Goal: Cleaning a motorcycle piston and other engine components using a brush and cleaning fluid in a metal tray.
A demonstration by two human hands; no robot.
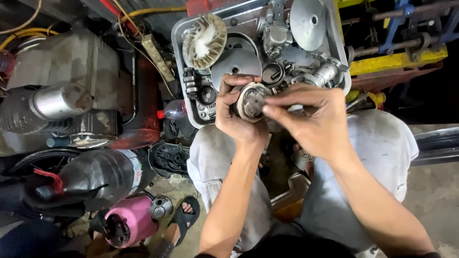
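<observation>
Left hand: the left hand [236, 112] sits at the centre of the frame, its grip clenched around a round metal part [251, 101], thumb over the upper rim.
Right hand: the right hand [313, 119] comes in from the right, fingertips [268, 111] pinched against the face of the round metal part; whether they grasp something small there cannot be told.
Round metal part: held in the air just below the tray, above the person's knees.
Tray: a grey plastic tray [178, 38] in the upper middle of the frame, crowded with engine pieces: a cream fan wheel [204, 40], a flat steel disc [308, 23], a carburettor body [275, 33].
Floor: dirty concrete floor [432, 191], visible at lower right and between the person's light trousers [382, 143].
Left side of frame: a red compressor tank [143, 100] with a grey finned motor [67, 62], a dark plastic bottle [103, 172], a pink cylinder [134, 220], a black sandal [184, 217].
Upper right: a yellow metal frame [397, 59].
</observation>
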